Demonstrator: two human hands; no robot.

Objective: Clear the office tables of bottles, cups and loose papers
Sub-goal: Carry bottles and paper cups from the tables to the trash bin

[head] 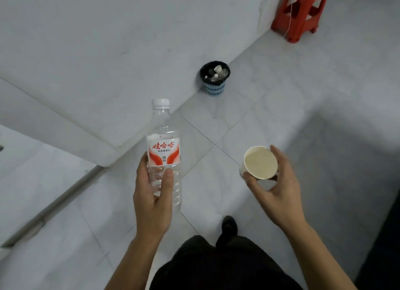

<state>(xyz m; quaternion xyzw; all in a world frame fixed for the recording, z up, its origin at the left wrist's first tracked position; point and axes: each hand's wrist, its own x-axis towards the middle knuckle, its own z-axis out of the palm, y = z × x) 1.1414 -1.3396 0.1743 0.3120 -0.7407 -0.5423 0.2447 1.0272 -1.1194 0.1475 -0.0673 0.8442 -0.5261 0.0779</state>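
the left hand (151, 201) is closed around the lower half of a clear plastic bottle (164, 151), thumb across the front, holding it upright over the tiled floor (281, 90); the bottle has a white cap and a red-and-white label. the right hand (279, 190) grips a white paper cup (260, 163) between thumb and fingers, tilted so its open mouth faces the camera. ahead, against the base of the white wall (108, 40), stands a small bin (214, 77) with a black liner, bottles showing inside. a red plastic stool (300, 12) stands further back on the right.
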